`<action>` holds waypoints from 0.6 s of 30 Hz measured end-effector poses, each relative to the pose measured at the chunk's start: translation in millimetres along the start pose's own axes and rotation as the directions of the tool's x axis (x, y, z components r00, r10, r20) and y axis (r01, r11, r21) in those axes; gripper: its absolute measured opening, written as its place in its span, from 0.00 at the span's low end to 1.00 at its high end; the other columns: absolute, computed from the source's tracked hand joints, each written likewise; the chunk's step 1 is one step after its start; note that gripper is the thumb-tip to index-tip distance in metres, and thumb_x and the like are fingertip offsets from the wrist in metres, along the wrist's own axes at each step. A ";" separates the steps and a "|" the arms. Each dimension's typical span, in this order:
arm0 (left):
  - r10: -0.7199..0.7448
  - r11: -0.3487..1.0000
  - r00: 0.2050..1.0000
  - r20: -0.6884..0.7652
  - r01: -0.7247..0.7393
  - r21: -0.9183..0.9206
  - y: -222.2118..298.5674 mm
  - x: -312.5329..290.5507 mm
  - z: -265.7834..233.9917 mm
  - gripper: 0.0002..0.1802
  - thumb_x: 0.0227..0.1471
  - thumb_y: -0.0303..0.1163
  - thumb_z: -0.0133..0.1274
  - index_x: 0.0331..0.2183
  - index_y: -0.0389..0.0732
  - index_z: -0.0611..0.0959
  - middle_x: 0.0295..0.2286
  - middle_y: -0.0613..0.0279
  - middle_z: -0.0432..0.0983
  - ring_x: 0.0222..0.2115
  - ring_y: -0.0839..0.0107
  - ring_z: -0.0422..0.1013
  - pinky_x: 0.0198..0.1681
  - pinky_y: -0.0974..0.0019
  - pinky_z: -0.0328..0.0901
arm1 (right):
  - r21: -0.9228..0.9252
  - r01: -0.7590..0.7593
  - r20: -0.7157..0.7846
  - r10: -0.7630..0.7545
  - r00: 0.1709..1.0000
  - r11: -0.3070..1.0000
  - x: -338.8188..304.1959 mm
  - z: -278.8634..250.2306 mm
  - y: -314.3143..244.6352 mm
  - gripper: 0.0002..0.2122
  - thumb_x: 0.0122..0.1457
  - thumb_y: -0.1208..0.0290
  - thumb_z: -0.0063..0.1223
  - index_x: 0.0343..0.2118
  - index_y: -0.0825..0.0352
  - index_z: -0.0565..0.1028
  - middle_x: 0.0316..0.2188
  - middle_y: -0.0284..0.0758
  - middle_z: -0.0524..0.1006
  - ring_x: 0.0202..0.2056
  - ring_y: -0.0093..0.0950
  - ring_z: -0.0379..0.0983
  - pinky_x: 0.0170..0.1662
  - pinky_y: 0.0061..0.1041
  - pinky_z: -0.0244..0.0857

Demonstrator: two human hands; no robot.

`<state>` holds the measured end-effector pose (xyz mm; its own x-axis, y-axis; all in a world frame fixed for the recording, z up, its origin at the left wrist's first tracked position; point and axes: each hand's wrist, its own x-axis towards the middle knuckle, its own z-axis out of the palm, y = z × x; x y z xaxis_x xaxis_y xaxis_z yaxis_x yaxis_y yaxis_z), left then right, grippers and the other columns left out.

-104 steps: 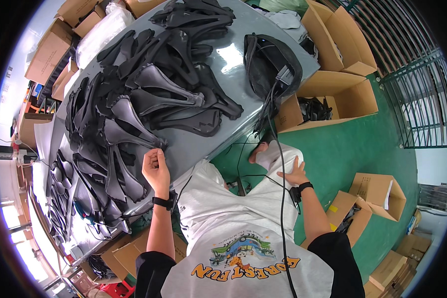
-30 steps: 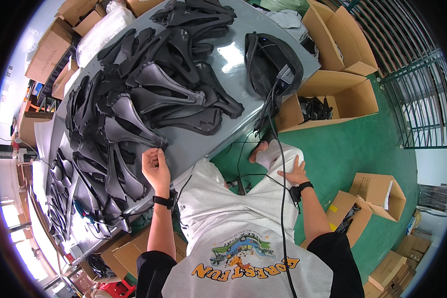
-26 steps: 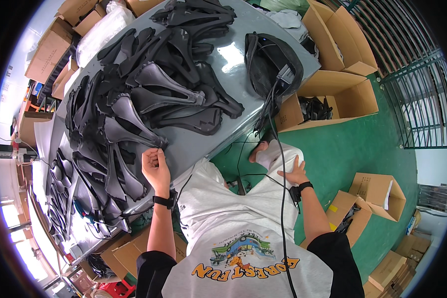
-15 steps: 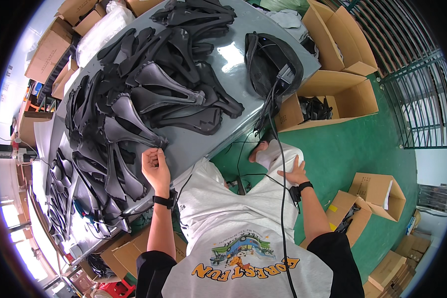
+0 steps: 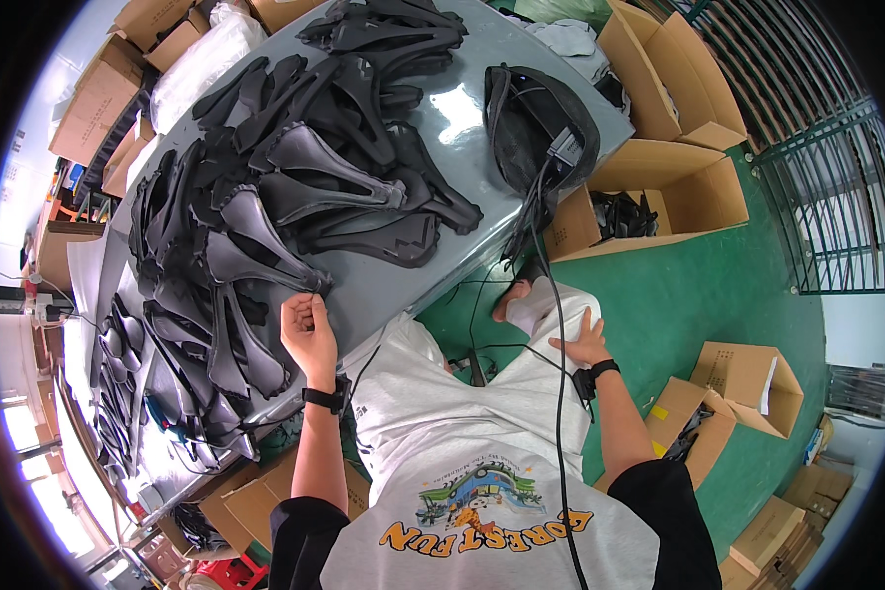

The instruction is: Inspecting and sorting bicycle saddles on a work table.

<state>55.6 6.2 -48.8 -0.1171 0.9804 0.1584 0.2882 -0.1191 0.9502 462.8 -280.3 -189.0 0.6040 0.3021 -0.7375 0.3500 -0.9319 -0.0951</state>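
Note:
My left hand (image 5: 308, 327) rests at the table's near edge with its fingers curled in and nothing visible in them. Its fingertips lie right by the narrow nose of a black bicycle saddle (image 5: 256, 251); whether they touch it I cannot tell. Around that spread several more black saddles, heaped over one another, among them a glossy-sided saddle (image 5: 320, 172) and a matte saddle (image 5: 383, 239). On my right knee lies my right hand (image 5: 586, 344), fingers spread over the light grey trousers (image 5: 433, 423), holding nothing.
A black bag (image 5: 541, 123) with cables sits at the right of the grey table (image 5: 442, 261). One cable (image 5: 559, 393) runs down across my body. An open carton (image 5: 693, 202) with black parts stands beyond, and smaller cartons (image 5: 747, 383) stand on the green floor (image 5: 649, 295).

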 end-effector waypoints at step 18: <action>-0.004 1.000 1.000 -0.009 0.004 -0.023 0.6 0.4 0.9 0.06 0.59 0.27 0.57 0.34 0.36 0.77 0.25 0.70 0.74 0.24 0.85 0.69 0.30 0.80 0.64 | 0.013 -0.002 0.007 0.002 1.000 1.000 -1.9 -1.7 -1.7 0.68 0.37 0.37 0.70 0.71 0.49 0.28 0.70 0.55 0.27 0.68 0.61 0.43 0.66 0.48 0.52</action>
<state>56.6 6.6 -48.4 -0.1274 0.9794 0.1567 0.2657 -0.1185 0.9567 462.3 -278.9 -186.3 0.5999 0.2991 -0.7421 0.3394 -0.9350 -0.1025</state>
